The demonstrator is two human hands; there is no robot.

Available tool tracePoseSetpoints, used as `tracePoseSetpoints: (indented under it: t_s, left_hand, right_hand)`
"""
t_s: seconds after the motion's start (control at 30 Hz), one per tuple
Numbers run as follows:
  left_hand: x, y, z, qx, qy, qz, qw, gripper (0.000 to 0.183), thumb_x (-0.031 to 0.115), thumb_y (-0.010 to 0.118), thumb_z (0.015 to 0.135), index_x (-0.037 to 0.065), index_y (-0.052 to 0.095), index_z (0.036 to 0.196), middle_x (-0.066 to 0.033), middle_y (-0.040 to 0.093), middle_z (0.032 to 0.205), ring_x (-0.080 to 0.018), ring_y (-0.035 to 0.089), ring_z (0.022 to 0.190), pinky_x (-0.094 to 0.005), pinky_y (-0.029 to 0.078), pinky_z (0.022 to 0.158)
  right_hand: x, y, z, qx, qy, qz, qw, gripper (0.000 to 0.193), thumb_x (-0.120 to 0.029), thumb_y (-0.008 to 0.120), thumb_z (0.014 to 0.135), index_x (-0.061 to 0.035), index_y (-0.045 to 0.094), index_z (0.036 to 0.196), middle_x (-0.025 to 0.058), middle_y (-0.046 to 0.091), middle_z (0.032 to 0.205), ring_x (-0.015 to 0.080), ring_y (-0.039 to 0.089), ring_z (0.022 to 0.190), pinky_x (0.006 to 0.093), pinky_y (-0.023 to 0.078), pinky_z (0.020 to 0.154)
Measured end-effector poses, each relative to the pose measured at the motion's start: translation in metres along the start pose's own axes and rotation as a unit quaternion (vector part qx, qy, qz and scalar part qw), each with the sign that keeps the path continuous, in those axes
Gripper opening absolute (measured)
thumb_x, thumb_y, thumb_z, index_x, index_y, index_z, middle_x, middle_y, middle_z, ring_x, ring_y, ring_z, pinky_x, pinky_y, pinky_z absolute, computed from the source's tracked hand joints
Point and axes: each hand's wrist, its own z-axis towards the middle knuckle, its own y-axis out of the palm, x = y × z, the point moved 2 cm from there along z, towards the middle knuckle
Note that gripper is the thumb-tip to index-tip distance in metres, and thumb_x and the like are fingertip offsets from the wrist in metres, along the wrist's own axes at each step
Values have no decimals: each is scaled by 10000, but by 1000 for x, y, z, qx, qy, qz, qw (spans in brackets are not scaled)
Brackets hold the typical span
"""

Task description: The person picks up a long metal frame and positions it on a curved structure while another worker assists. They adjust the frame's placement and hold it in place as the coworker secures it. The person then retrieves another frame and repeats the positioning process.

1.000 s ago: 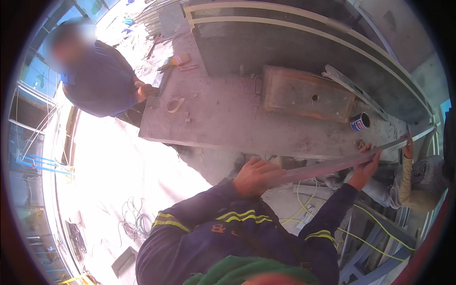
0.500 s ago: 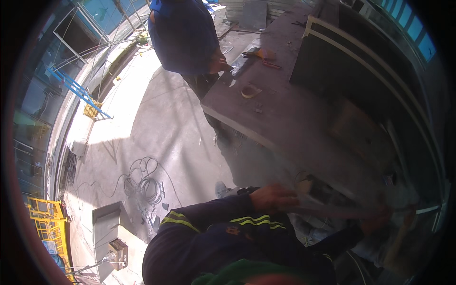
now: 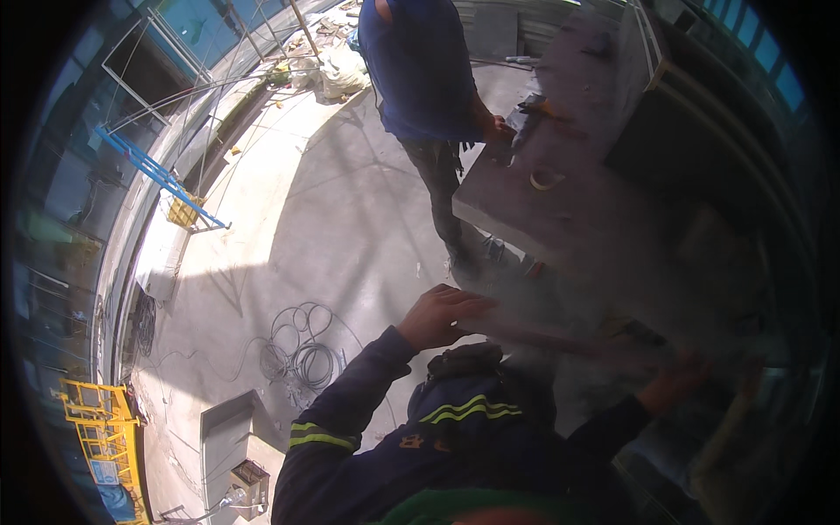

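A long, narrow, dull reddish-grey strip (image 3: 560,340) spans the space in front of my body, its surface hazy and dim. My left hand (image 3: 444,317) is closed around its left end, thumb below and fingers over the top. Toward the strip's right end is my right hand (image 3: 679,383), in deep shadow; its fingers look wrapped round the strip, though the haze blurs them. Beyond the strip stands a table (image 3: 499,197) with a roll of tape (image 3: 546,178) on its top.
A person in blue (image 3: 420,74) stands at the table's far left, hands near tools (image 3: 534,109). Coiled cable (image 3: 311,359) lies on the floor to my left. A large dark panel (image 3: 682,149) rises at the right. Yellow metal framework (image 3: 101,429) stands at the lower left.
My view has shifted, so the table and person sit further right. My left hand has moved up and away from my body, lifting the strip's left end. The right hand stays near the other end.
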Motion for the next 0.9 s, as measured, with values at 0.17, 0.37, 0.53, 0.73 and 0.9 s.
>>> tracePoseSetpoints:
  t_s: [0.17, 0.37, 0.53, 0.73, 0.9]
  left_hand:
    - [-50, -49, -25, 27, -65, 4, 998, 652, 48, 864, 723, 176, 695, 1340, -51, 772, 1128, -285, 730, 1011, -408, 560, 913]
    - [-94, -105, -10, 53, -96, 11, 994, 608, 45, 849, 739, 181, 704, 1314, -59, 773, 1077, -294, 724, 985, -402, 544, 892]
    - [-133, -164, 26, 38, -66, 17, 997, 545, 33, 850, 728, 147, 714, 1243, -76, 758, 1128, -306, 712, 1007, -401, 533, 895]
    - [-206, -264, 77, 24, -20, 13, 999, 516, 32, 874, 708, 61, 688, 1189, -109, 746, 1182, -312, 717, 1082, -386, 559, 934]
    - [-271, -351, 90, 41, -57, -89, 994, 657, 310, 941, 734, -12, 624, 1211, -178, 714, 1251, -332, 704, 1162, -417, 590, 941]
  right_hand:
    - [-51, 49, -22, 112, 376, 353, 850, 338, -350, 549, 1064, -41, 612, 943, 103, 613, 767, 222, 574, 670, 385, 504, 656]
    - [-128, 98, -41, 159, 467, 455, 741, 361, -383, 522, 1074, -69, 600, 911, 70, 569, 729, 194, 528, 634, 336, 453, 646]
    - [-155, 147, -48, 172, 454, 497, 719, 374, -392, 500, 1085, -57, 602, 954, 60, 563, 723, 173, 524, 629, 333, 467, 669]
    - [-224, 222, -78, 214, 418, 482, 740, 317, -332, 502, 1090, -33, 606, 1072, 119, 638, 771, 181, 593, 652, 351, 509, 663]
    - [-331, 296, -84, 208, 414, 476, 748, 357, -353, 495, 1096, -33, 622, 1001, 114, 645, 760, 196, 610, 671, 356, 516, 729]
